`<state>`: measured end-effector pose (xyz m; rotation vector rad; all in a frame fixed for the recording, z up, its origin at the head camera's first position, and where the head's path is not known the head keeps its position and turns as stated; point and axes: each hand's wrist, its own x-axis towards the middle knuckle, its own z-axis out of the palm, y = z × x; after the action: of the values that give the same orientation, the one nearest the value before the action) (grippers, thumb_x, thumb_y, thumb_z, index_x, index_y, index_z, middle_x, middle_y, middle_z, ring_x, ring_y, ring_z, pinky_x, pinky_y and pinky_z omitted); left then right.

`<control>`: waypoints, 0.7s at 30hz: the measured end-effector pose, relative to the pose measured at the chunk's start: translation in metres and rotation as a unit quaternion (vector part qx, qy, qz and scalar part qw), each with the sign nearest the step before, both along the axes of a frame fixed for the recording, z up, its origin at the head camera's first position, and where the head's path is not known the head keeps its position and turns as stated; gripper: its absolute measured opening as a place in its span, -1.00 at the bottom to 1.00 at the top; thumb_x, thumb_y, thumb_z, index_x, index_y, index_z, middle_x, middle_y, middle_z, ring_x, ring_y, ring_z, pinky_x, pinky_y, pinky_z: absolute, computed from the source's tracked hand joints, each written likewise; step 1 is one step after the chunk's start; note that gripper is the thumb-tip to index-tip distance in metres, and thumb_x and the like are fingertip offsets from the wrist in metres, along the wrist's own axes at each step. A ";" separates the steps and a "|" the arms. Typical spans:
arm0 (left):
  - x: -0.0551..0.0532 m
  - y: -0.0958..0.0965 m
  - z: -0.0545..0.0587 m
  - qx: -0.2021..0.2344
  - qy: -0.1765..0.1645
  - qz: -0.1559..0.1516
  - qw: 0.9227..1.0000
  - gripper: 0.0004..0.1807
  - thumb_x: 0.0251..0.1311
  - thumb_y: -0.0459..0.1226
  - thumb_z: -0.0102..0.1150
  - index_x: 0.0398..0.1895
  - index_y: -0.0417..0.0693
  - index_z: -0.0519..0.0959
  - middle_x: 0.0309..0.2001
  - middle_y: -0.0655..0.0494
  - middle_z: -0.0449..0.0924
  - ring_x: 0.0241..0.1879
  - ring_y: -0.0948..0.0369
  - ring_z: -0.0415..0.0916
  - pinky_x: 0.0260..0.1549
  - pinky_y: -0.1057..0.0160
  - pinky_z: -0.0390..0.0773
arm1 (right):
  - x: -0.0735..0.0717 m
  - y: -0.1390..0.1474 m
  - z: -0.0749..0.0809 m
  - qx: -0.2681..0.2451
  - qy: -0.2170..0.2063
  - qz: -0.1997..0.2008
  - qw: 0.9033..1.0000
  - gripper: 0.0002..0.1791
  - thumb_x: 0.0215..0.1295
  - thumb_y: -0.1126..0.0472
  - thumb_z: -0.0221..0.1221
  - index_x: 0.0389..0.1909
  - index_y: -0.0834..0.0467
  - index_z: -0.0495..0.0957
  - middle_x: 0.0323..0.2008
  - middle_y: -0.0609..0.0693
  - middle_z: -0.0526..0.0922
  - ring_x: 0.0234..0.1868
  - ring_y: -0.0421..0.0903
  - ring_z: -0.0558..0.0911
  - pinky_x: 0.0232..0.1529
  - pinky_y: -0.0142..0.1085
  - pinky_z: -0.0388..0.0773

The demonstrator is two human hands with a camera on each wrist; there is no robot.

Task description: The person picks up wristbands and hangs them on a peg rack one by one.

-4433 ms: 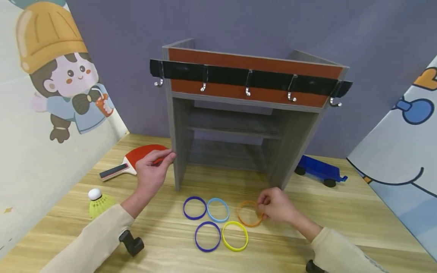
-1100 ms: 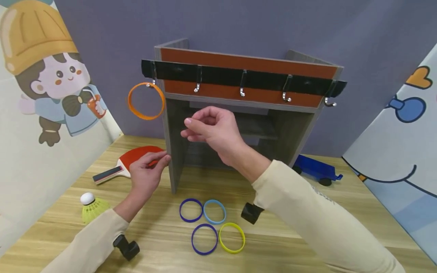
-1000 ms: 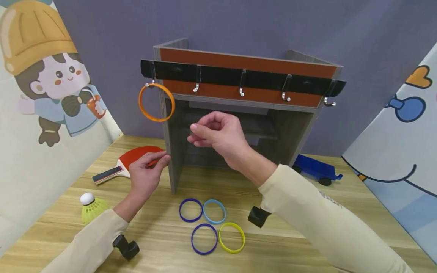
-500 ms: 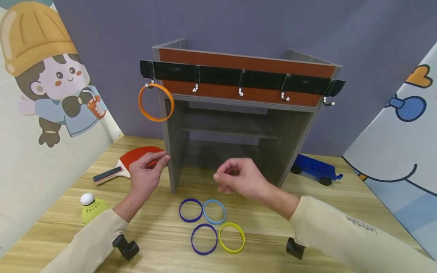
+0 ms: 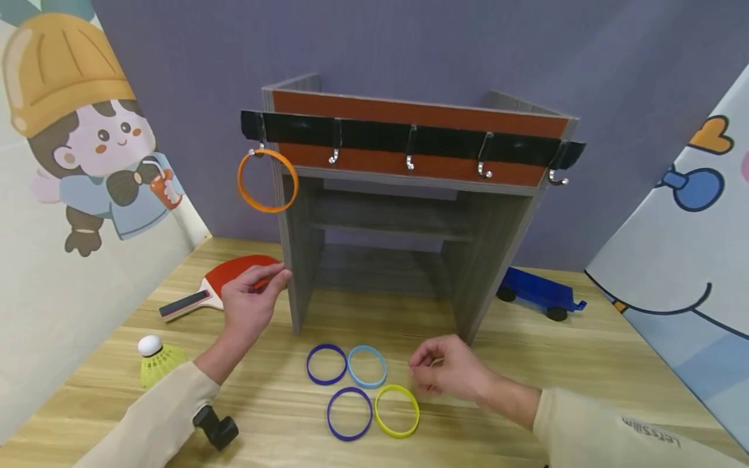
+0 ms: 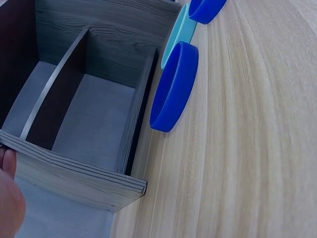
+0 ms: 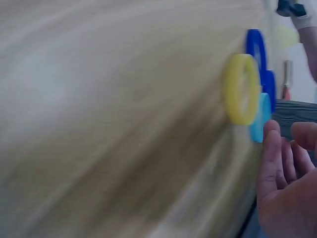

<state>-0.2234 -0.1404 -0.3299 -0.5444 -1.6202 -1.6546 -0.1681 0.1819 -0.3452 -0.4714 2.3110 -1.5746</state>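
My left hand (image 5: 248, 305) rests its fingertips on the outer left side of a grey wooden shelf unit (image 5: 292, 273); in the left wrist view, only part of that hand (image 6: 9, 198) shows by the panel edge. An orange ring (image 5: 266, 209) hangs on the leftmost silver hook. On the table lie a yellow ring (image 5: 417, 416), a light blue ring (image 5: 383, 370) and two dark blue rings (image 5: 344, 370), lower one (image 5: 370, 416). Just right of the yellow ring, my right hand (image 5: 453, 370) hovers with loosely bent fingers and holds nothing. The right wrist view is blurred.
Several silver hooks (image 5: 409, 164) line a black strip (image 5: 374, 133) across the unit's front. A red table tennis bat (image 5: 234, 268) and a yellow shuttlecock (image 5: 160, 364) lie on the left. Right of the unit stands a blue toy cart (image 5: 538, 290).
My right hand carried the orange ring from the table to the leftmost hook and let go. It then came down and right, near the yellow ring. The left hand stayed at the unit.
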 end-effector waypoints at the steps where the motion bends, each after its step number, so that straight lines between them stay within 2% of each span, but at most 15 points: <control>1: 0.000 0.000 0.000 -0.001 -0.002 0.003 1.000 -0.82 -0.06 -0.70 0.25 -0.32 -0.62 0.58 -0.46 -0.14 0.59 -0.44 0.32 0.64 -0.39 0.42 0.63 | 0.001 0.003 -0.005 -0.001 -0.005 -0.001 1.000 -0.88 0.12 0.40 0.27 -0.37 0.39 0.55 -0.54 0.07 0.55 -0.56 -0.02 0.60 -0.60 -0.33 0.59; 3: -0.001 0.000 -0.001 -0.001 -0.004 0.004 1.000 -0.82 -0.07 -0.70 0.25 -0.32 -0.62 0.58 -0.47 -0.14 0.58 -0.45 0.33 0.63 -0.40 0.42 0.63 | 0.002 0.007 -0.011 -0.001 -0.019 -0.007 1.000 -0.88 0.11 0.42 0.26 -0.37 0.40 0.53 -0.54 0.06 0.53 -0.57 -0.06 0.58 -0.62 -0.37 0.57; 9: -0.002 -0.001 -0.002 -0.002 0.002 0.005 1.000 -0.82 -0.07 -0.72 0.24 -0.32 -0.63 0.58 -0.47 -0.18 0.58 -0.45 0.32 0.63 -0.40 0.41 0.64 | 0.005 0.013 -0.022 0.001 -0.053 -0.013 0.999 -0.85 0.14 0.41 0.26 -0.31 0.39 0.51 -0.50 0.08 0.52 -0.58 -0.01 0.63 -0.59 -0.23 0.65; 16: -0.001 0.000 0.000 0.019 0.007 -0.011 1.000 -0.82 -0.09 -0.75 0.22 -0.34 -0.67 0.56 -0.47 -0.09 0.60 -0.46 0.32 0.63 -0.40 0.41 0.64 | 0.008 0.012 -0.028 -0.014 -0.068 -0.007 0.998 -0.84 0.13 0.40 0.30 -0.33 0.40 0.53 -0.52 0.09 0.55 -0.60 -0.03 0.63 -0.59 -0.27 0.66; 21: -0.002 0.000 -0.001 0.015 0.007 -0.014 1.000 -0.82 -0.10 -0.76 0.21 -0.34 -0.67 0.55 -0.47 -0.13 0.59 -0.46 0.30 0.64 -0.40 0.39 0.64 | 0.012 0.009 -0.033 -0.003 -0.074 -0.003 0.997 -0.83 0.10 0.35 0.33 -0.37 0.35 0.55 -0.55 0.11 0.58 -0.61 -0.05 0.63 -0.59 -0.28 0.65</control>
<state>-0.2252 -0.1405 -0.3312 -0.5644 -1.5807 -1.6895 -0.1565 0.1914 -0.3781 -0.3379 2.1998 -1.5646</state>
